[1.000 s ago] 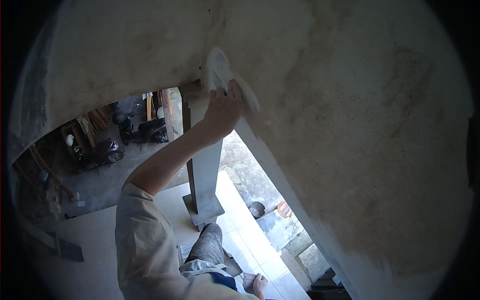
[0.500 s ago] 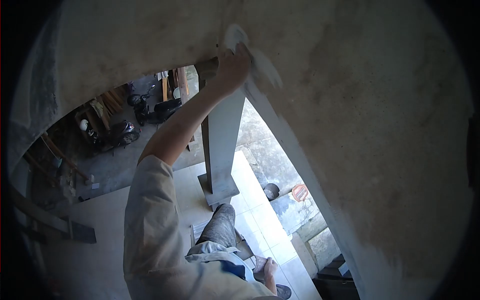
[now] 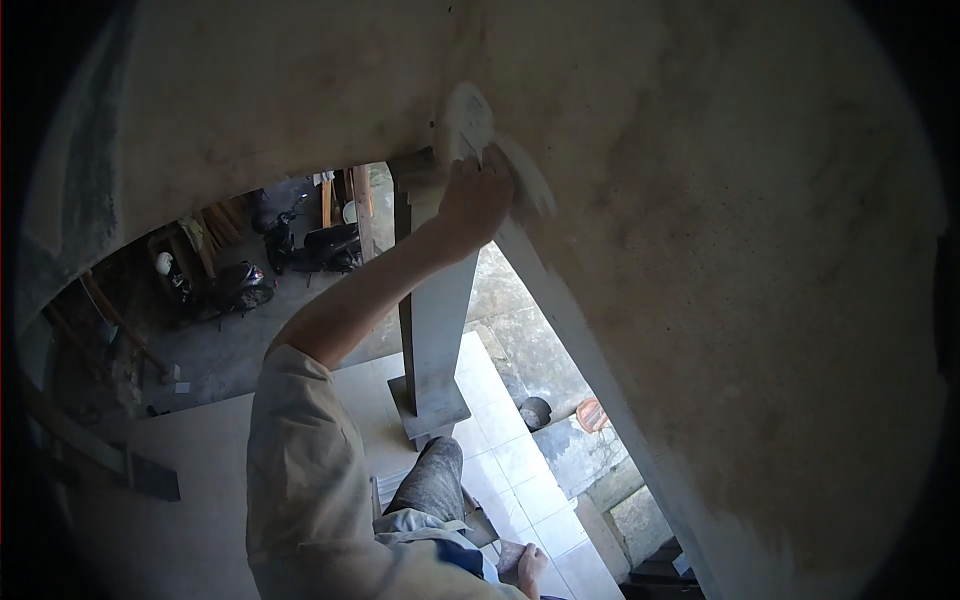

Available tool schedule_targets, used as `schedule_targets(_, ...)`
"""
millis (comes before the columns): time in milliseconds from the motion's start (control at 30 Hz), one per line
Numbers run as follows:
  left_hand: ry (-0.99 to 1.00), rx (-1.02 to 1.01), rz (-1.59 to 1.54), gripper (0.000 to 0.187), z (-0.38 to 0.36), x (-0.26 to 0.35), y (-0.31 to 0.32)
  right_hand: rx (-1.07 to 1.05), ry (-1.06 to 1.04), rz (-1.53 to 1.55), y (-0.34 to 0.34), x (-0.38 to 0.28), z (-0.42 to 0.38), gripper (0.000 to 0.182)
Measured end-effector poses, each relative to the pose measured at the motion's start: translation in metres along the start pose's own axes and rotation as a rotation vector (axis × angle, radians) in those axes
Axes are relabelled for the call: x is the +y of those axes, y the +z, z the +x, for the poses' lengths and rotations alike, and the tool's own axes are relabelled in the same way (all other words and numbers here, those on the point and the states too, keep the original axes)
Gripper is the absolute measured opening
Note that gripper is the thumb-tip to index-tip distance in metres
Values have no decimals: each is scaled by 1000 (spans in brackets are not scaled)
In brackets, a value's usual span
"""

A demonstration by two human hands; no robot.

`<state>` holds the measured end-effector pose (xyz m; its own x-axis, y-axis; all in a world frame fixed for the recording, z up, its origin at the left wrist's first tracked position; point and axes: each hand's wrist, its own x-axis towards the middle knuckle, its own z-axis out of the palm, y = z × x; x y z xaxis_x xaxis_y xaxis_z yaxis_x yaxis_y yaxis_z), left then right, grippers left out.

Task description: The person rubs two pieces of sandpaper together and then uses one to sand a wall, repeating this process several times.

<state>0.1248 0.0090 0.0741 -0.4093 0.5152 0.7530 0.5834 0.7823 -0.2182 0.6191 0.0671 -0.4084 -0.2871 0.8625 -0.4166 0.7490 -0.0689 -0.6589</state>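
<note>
My left hand (image 3: 478, 198) is raised to the brownish plastered surface (image 3: 700, 250). Its fingers are bent and pressed together at the lower end of a whitish smeared patch (image 3: 470, 110); whatever lies between them is too small to tell. Low in the view, beside my knee, my right hand (image 3: 533, 567) is closed. A small pale pinkish piece (image 3: 510, 555) shows at its fingers, too unclear to name. Beneath the raised hand stands a grey column (image 3: 437, 320) with a square base.
Two motorbikes (image 3: 315, 245) (image 3: 240, 290) stand at the left, near leaning wooden boards (image 3: 220, 222). White floor tiles (image 3: 525, 460) lie below. Beyond their edge are a dark bucket (image 3: 535, 412) and a reddish basin (image 3: 592, 415). A dark beam (image 3: 150, 477) sits at lower left.
The whole view has shifted, so the patch and raised hand appear lower. My left hand has slid down relative to the patch, leaving more of it visible. My right hand remains low.
</note>
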Motion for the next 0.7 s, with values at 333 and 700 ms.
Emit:
schedule_targets(333,50,173,98,57,0,8,-9,9,-1,54,14,22,18,45)
schedule_targets(700,115,204,168,45,2,11,-25,-24,-1,21,1,7,5,44)
